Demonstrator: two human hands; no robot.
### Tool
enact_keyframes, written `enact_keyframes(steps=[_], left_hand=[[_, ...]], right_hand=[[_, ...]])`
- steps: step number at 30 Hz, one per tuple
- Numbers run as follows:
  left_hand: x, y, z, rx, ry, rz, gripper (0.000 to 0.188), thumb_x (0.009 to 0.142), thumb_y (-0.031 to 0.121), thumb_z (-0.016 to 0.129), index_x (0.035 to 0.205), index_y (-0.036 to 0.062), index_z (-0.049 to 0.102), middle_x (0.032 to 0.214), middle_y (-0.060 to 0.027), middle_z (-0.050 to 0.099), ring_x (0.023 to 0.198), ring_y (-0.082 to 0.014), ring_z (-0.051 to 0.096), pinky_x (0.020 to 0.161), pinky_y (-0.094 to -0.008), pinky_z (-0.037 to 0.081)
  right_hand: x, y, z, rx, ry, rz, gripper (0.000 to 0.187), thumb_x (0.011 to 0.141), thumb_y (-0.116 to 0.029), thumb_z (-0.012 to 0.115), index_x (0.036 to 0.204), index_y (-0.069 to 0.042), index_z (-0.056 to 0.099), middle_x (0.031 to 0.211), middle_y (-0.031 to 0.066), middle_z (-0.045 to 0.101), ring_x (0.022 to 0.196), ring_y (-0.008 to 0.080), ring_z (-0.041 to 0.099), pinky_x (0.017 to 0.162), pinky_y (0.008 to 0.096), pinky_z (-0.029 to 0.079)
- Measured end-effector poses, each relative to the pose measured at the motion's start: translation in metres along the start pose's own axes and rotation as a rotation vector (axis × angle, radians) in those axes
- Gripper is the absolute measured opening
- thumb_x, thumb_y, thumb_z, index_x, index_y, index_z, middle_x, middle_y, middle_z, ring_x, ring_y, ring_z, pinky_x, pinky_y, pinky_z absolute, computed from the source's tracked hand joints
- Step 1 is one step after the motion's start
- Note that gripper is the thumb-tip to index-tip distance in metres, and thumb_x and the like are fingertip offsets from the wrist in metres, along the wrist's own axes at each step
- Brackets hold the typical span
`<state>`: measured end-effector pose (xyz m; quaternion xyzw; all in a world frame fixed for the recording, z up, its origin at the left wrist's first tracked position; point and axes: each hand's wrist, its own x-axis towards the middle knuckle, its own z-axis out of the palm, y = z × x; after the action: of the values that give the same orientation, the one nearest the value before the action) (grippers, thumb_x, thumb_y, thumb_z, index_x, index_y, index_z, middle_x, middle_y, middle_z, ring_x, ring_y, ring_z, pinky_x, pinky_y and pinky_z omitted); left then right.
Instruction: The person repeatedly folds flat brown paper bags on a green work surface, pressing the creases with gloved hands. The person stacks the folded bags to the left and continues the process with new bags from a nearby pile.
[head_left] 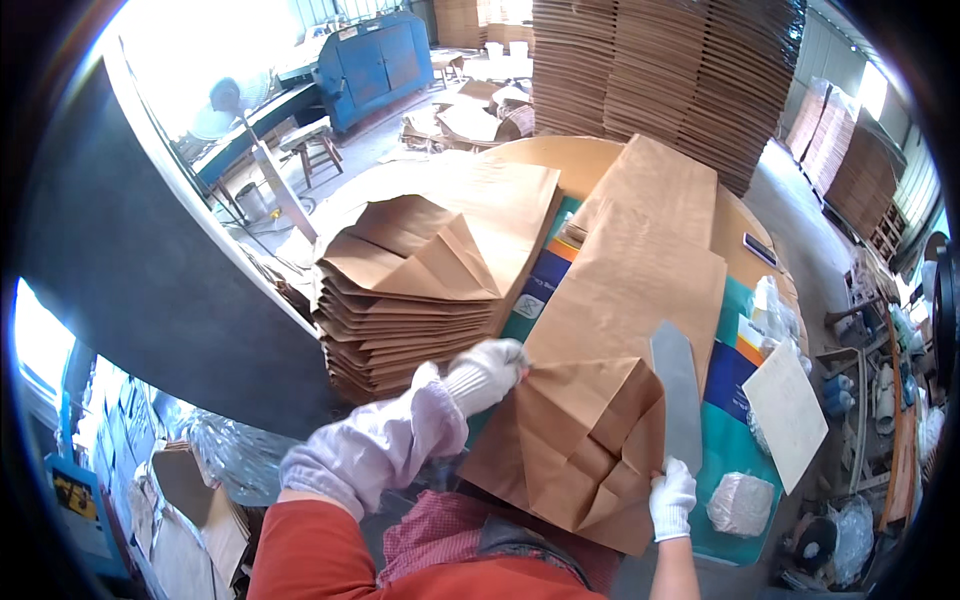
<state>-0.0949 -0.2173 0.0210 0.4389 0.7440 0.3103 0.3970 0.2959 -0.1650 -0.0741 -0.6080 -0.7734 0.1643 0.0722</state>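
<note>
A brown paper bag (560, 430) lies before me, its near end opened into a folded diamond-shaped bottom. My left hand (490, 370), in a white knitted glove with a pale sleeve cover, pinches the bag's left upper fold. Also white-gloved, my right hand (673, 500) is closed at the bag's right lower edge. A flat grey plate (676, 375) lies along the bag's right side, its lower end close to my right hand; whether that hand touches it I cannot tell. Flat brown paper bags (640, 270) lie beyond. Left of them is a stack of folded-bottom bags (400, 320).
The table is covered by a green and blue printed sheet (735, 480). A white board (785, 415), a wrapped white block (740, 503) and a phone (760, 249) lie rightward. A tall cardboard stack (660, 80), a fan (232, 100) and a blue machine (370, 70) stand beyond. A dark panel (150, 240) borders the left.
</note>
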Motion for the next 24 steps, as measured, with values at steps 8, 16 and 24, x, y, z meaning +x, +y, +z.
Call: enact_keyframes(steps=[8,16,24], left_hand=[[0.046,0.084,-0.264,0.656,0.689,0.171,0.020,0.099,0.025,0.062,0.113,0.0154,0.072,0.102,-0.0112,0.075,0.093,-0.0319,0.071,0.084,-0.0425,0.055],[0.047,-0.096,-0.345,1.014,0.553,-0.383,0.034,0.101,0.020,0.057,0.133,0.0143,0.065,0.128,-0.0162,0.069,0.118,-0.0319,0.067,0.099,-0.0410,0.053],[0.035,-0.200,-0.342,0.631,0.854,-0.243,0.039,0.100,0.008,0.054,0.139,0.0095,0.062,0.135,-0.0143,0.066,0.125,-0.0271,0.063,0.106,-0.0373,0.049]], right_hand=[[0.135,-0.238,-0.034,1.025,-0.045,-0.368,0.046,0.095,-0.007,0.060,0.140,-0.004,0.061,0.114,0.0161,0.074,0.109,0.0181,0.069,0.090,0.0318,0.053],[0.160,-0.380,0.028,0.208,-0.220,-0.535,0.033,0.096,-0.023,0.053,0.125,-0.019,0.070,0.120,0.0217,0.070,0.114,0.0414,0.066,0.097,0.0479,0.053],[0.113,-0.314,0.076,0.381,0.174,-0.837,0.046,0.090,-0.028,0.071,0.129,-0.005,0.065,0.134,0.0153,0.064,0.121,0.0341,0.061,0.102,0.0424,0.051]])
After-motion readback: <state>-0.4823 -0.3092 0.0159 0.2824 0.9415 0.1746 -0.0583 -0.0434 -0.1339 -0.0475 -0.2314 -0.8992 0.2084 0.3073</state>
